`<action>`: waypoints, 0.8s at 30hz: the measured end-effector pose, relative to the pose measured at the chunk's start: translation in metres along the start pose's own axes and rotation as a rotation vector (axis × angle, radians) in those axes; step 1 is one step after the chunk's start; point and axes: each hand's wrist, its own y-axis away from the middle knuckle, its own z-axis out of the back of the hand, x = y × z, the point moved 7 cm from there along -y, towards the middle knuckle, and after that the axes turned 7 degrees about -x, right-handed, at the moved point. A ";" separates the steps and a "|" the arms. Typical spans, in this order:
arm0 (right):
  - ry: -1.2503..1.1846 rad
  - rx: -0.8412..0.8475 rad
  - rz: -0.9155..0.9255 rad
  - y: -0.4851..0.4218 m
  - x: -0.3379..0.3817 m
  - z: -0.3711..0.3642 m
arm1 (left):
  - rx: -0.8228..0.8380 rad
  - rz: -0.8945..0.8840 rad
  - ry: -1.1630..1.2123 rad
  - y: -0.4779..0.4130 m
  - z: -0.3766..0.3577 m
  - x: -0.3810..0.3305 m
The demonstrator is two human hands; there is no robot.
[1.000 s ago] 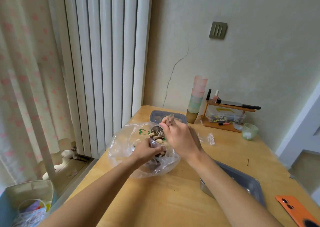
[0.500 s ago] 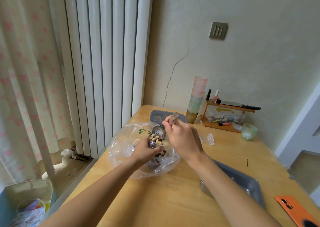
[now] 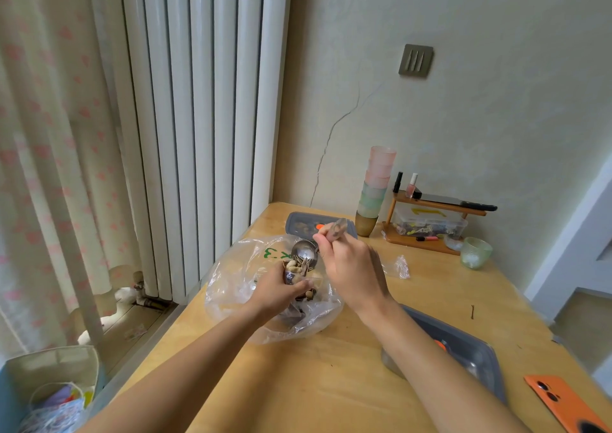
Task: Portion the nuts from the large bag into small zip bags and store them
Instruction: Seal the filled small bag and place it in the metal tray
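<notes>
A small bag (image 3: 291, 278) is being held upright by the left hand (image 3: 278, 292), whose fingers are being kept curled round it just below the mouth; it is being held inside the opening of the large bag (image 3: 228, 280), which is lying slumped on the table (image 3: 331, 383). Nuts (image 3: 295, 267) are being tipped into it from a metal spoon (image 3: 306, 251), whose handle is being pinched between the thumb and curled fingers of the right hand (image 3: 352, 267). The small bag is being judged thin, limp and slippery, so a grip near the rim is being favoured to keep the mouth open; the nuts are being judged light, hard and apt to roll away; the spoon is stiff and best held by its handle end.
</notes>
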 end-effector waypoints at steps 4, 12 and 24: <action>-0.028 0.115 0.028 0.003 0.000 -0.010 | -0.007 -0.005 -0.029 0.000 -0.001 -0.001; -0.009 0.050 -0.023 0.000 0.000 0.000 | -0.013 -0.031 -0.080 -0.001 -0.004 -0.001; -0.067 0.060 0.013 0.003 0.000 -0.004 | -0.003 -0.004 0.020 -0.001 -0.006 0.002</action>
